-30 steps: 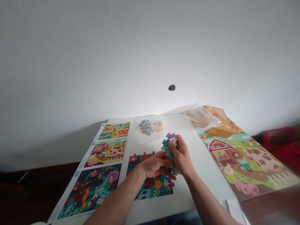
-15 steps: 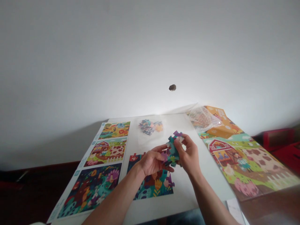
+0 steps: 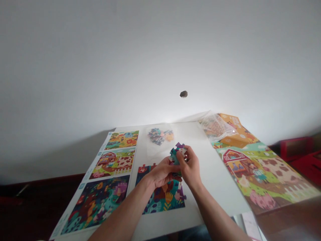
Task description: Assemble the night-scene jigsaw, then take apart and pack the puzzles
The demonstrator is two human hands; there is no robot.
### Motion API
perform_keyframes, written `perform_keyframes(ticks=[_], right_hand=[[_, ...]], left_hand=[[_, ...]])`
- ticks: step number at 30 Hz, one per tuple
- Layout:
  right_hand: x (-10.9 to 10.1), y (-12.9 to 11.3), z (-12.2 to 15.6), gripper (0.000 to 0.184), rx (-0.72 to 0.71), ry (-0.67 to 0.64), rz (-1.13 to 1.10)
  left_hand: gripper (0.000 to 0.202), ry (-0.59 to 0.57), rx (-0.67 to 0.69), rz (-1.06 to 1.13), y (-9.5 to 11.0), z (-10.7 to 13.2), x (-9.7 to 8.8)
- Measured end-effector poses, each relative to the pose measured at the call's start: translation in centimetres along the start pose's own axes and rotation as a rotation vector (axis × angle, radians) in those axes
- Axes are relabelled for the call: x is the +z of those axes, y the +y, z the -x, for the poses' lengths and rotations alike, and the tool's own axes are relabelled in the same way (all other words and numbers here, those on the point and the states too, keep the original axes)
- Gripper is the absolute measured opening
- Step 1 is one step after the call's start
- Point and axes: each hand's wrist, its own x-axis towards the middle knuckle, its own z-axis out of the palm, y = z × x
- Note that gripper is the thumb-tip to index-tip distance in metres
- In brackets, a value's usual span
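Note:
Between my two hands are several jigsaw puzzle pieces (image 3: 175,154) in teal, purple and white, raised above the table. My left hand (image 3: 163,172) is closed around their lower left side. My right hand (image 3: 190,164) grips them from the right, thumb on top. Below the hands lies a partly joined puzzle (image 3: 164,201) in dark blue, teal and orange, its right side ending in open tabs. My hands hide its upper right part. How the held pieces join one another I cannot tell.
A reference sheet with three pictures (image 3: 114,163) lies on the left. Farther back sits a clear bag of puzzle pieces (image 3: 160,135). On the right are a farm puzzle picture (image 3: 265,177), an orange box (image 3: 237,139) and a crumpled plastic bag (image 3: 214,125). Behind stands a wall (image 3: 125,67) with a hole.
My right hand has moved left and closer to my left hand. The held pieces have shifted left and are now more covered by my fingers.

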Motion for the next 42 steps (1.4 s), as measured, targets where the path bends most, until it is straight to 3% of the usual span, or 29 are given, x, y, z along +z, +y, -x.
perform_keyframes(ticks=[7,12,15,22,26,29,31,35,40,42], right_hand=[[0.5,-0.4,-0.1,0.025,0.091,-0.059,-0.193],[0.6,-0.9,-0.1,0.022,0.062,-0.045,-0.242],[0.7,-1.1,-0.1,0.021,0.044,-0.062,-0.260],[-0.3,-1.6,-0.7,0.026,0.044,0.102,-0.311],[-1.9,-1.6,-1.0,0.024,-0.080,0.077,0.027],[-2.8,-1.0,-0.9,0.026,-0.175,-0.063,0.392],[-2.9,-0.6,-0.7,0.029,-0.236,-0.185,0.521],[-2.5,0.1,0.3,0.043,-0.337,-0.382,0.605],[-3.4,0.8,1.7,0.057,-0.254,-0.278,0.652],[-4.1,1.2,2.4,0.073,-0.243,-0.404,0.767]], left_hand=[[0.057,-0.024,-0.043,-0.040,-0.6,0.0,0.0],[0.060,-0.142,-0.015,0.061,-0.8,0.0,-0.3],[0.058,-0.146,-0.020,0.107,-0.6,0.0,-0.2],[0.047,-0.095,-0.031,0.177,-0.1,-0.3,0.0],[0.045,-0.093,0.012,0.191,0.1,0.0,-0.2],[0.047,-0.094,0.042,0.205,0.5,0.4,-0.1],[0.037,-0.075,0.045,0.202,0.7,0.5,0.1],[0.033,0.078,0.065,0.159,0.5,0.2,0.4],[0.043,0.288,0.212,0.117,1.2,-0.3,0.0],[0.044,0.357,0.308,0.134,1.9,-0.3,-0.7]])
